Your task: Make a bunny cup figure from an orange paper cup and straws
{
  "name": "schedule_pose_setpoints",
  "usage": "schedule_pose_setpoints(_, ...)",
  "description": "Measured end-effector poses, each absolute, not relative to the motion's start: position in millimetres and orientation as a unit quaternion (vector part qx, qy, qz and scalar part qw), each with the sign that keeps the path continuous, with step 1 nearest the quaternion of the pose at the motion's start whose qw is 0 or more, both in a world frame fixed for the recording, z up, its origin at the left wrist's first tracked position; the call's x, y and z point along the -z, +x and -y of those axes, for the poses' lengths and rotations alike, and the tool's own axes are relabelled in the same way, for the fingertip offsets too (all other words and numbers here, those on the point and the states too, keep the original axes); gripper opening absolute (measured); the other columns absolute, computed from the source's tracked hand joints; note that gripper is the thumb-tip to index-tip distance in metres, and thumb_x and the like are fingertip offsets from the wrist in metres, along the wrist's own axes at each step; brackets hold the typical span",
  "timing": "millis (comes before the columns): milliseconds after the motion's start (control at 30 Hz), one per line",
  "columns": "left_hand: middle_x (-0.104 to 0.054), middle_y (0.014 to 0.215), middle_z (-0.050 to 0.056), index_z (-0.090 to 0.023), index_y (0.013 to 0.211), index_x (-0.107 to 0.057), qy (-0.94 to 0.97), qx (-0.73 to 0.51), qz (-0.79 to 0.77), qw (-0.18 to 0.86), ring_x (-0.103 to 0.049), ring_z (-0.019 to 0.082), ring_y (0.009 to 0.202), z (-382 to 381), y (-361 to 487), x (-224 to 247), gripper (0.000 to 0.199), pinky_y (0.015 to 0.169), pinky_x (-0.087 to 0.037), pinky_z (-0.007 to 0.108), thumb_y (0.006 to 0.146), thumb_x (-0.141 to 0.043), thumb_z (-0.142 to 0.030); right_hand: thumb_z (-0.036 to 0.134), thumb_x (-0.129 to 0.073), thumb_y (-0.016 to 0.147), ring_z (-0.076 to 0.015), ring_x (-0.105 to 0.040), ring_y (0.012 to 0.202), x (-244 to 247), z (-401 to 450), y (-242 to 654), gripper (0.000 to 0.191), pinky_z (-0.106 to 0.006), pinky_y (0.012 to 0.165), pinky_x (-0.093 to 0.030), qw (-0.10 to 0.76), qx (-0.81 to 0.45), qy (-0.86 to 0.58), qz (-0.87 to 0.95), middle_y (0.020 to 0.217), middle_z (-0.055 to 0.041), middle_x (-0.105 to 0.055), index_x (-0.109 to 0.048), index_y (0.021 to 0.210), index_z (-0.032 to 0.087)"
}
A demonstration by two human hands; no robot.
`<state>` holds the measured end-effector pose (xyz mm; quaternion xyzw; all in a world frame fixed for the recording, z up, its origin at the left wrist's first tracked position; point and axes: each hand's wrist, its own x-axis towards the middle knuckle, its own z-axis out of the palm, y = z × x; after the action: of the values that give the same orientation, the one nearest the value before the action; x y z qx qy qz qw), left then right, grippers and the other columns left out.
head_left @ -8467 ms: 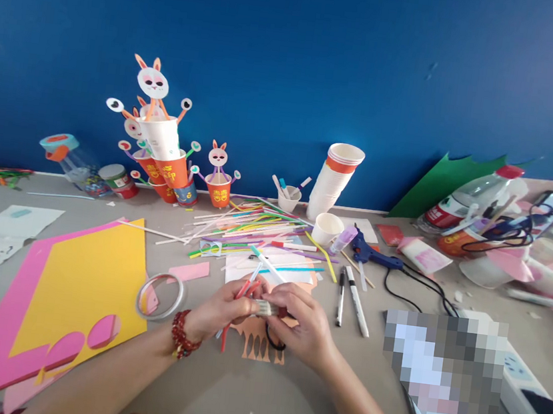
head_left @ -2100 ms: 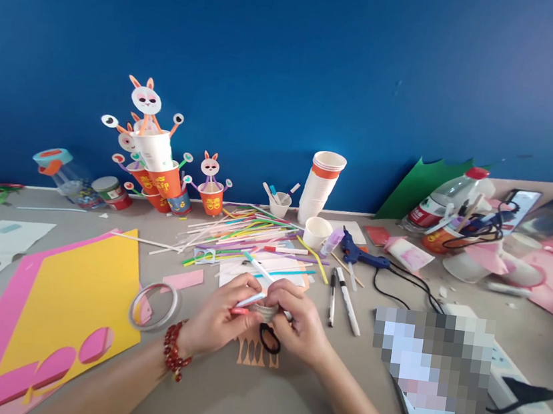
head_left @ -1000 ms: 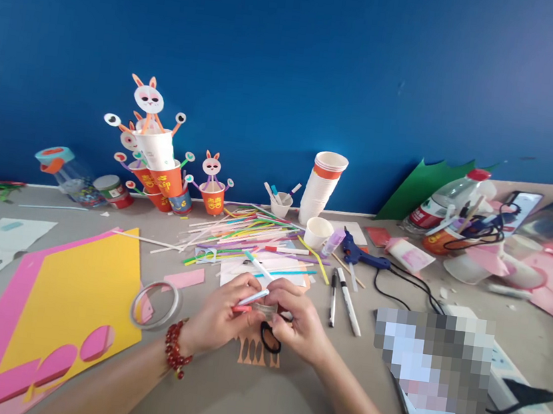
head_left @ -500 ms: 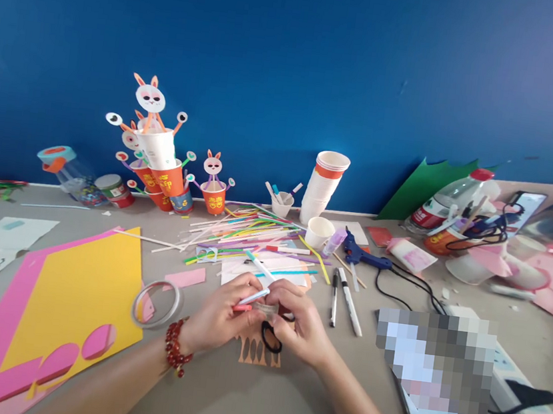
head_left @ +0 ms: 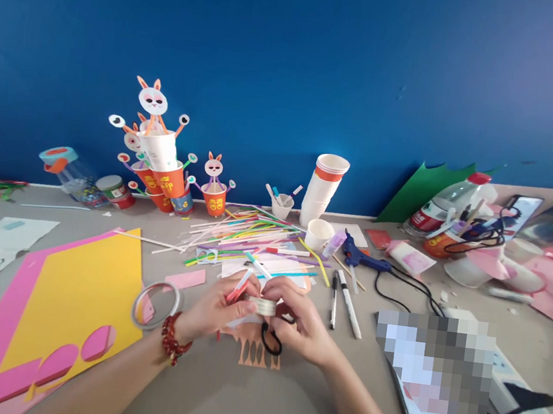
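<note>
A small roll of clear tape [head_left: 264,306] is held between my two hands. My left hand [head_left: 217,304], with a red bead bracelet at the wrist, is closed on its left side and also holds red and white straws [head_left: 240,284]. The fingers of my right hand [head_left: 298,317] are closed round the right side of the roll. Black scissor handles [head_left: 271,339] show below my right fingers; whether they are touched I cannot tell. Under the hands lies an orange paper with cut-out slots [head_left: 261,354]. White paper [head_left: 229,265] and a pile of coloured straws [head_left: 248,230] are just beyond.
Yellow card [head_left: 81,277] on pink card and a large tape ring [head_left: 155,305] lie left. Rabbit-decorated cups [head_left: 214,198] and stacked paper cups [head_left: 323,189] stand at the back. Rightward are pens [head_left: 349,303], a blue glue gun [head_left: 364,257], a phone [head_left: 420,386] and a power strip [head_left: 511,390].
The tape roll now shows more plainly between my hands. The straws in my left hand have tilted more upright and moved left. At the far right edge, part of another person's hand has appeared.
</note>
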<state>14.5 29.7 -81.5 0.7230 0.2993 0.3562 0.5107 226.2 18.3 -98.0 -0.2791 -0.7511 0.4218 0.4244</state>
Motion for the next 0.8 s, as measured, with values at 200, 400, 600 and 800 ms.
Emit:
schedule_pose_setpoints(200, -0.051, 0.084, -0.003, -0.021, 0.101, -0.051, 0.578, -0.363, -0.337, 0.649, -0.026, 0.002, 0.044, -30, 14, 89, 0.033, 0.040, -0.020, 0.019, 0.086, -0.064, -0.048, 0.024, -0.064, 0.085, -0.0200, -0.057, 0.088, 98, -19, 228, 0.009, -0.027, 0.065, -0.051, 0.431, -0.372, -0.287, 0.770, 0.101, -0.0079, -0.055, -0.062, 0.093, 0.020)
schedule_pose_setpoints(400, -0.052, 0.086, -0.001, -0.018, 0.087, -0.053, 0.649, -0.391, -0.370, 0.538, -0.048, 0.009, 0.063, -30, 16, 79, 0.026, 0.058, -0.040, 0.022, 0.087, -0.064, -0.041, 0.019, -0.070, 0.080, -0.0216, -0.058, 0.087, 104, -22, 227, 0.014, -0.032, 0.072, -0.047, 0.430, -0.205, -0.345, 0.809, 0.097, -0.0072, -0.059, -0.057, 0.084, 0.020)
schedule_pose_setpoints(600, -0.057, 0.084, 0.001, -0.018, 0.085, -0.054, 0.699, -0.371, -0.402, 0.461, -0.055, 0.014, 0.074, -26, 18, 78, 0.016, 0.069, -0.044, 0.025, 0.091, -0.060, -0.032, 0.016, -0.068, 0.079, -0.0214, -0.058, 0.084, 105, -20, 225, 0.014, -0.032, 0.071, -0.046, 0.420, -0.149, -0.354, 0.822, 0.093, -0.0062, -0.062, -0.056, 0.084, 0.021)
schedule_pose_setpoints(800, -0.057, 0.086, 0.003, -0.018, 0.084, -0.055, 0.772, -0.351, -0.415, 0.331, -0.053, 0.017, 0.081, -24, 18, 75, 0.010, 0.075, -0.042, 0.029, 0.094, -0.054, -0.023, 0.016, -0.066, 0.082, -0.0220, -0.058, 0.082, 104, -18, 220, 0.011, -0.033, 0.072, -0.046, 0.413, -0.118, -0.364, 0.826, 0.092, -0.0074, -0.063, -0.056, 0.085, 0.020)
